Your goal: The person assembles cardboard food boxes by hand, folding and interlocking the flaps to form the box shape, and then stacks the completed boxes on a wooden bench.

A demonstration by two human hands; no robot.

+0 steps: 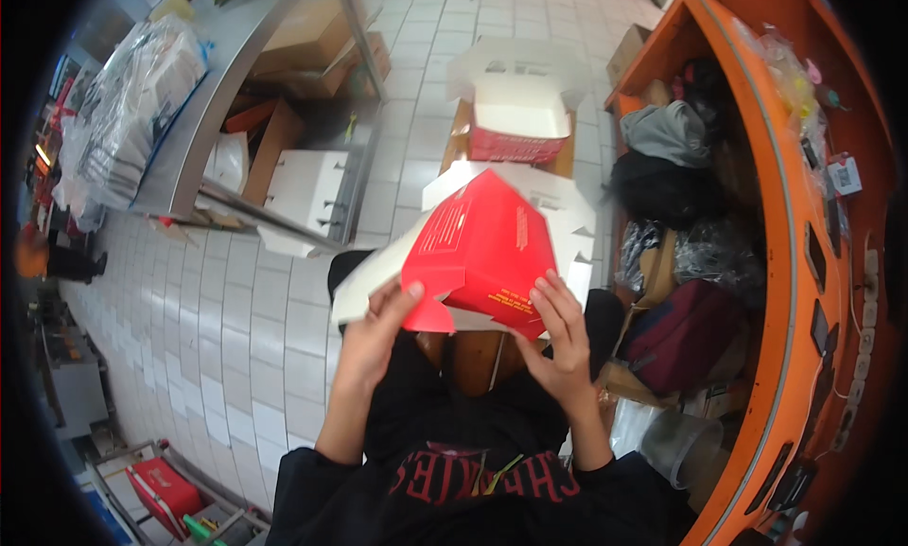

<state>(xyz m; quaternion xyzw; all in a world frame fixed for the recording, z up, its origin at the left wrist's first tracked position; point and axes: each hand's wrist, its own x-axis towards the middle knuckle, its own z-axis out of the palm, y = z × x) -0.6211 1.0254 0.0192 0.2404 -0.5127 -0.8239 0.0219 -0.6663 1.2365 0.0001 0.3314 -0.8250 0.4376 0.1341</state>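
A red cardboard box (pixel 501 238), partly folded and with white inner faces, is held up over my lap. My left hand (pixel 371 343) grips its lower left edge, the thumb on a red flap and the fingers behind the card. On the lower right corner, my right hand (pixel 558 338) pinches the red panel between fingers and thumb. Just beyond stands an open red and white box (pixel 515 147) with its lid raised, resting on a brown support. White flat card with cut flaps (pixel 572 215) lies between the two, partly hidden by the held box.
An orange shelf unit (pixel 757 167) on the right holds a dark red bag (pixel 690 333), black and grey cloth, and plastic wrap. To the left, a steel table (pixel 227 73) carries plastic-wrapped stacks (pixel 142 111), with cardboard and white flat card (pixel 305 191) on its lower shelf.
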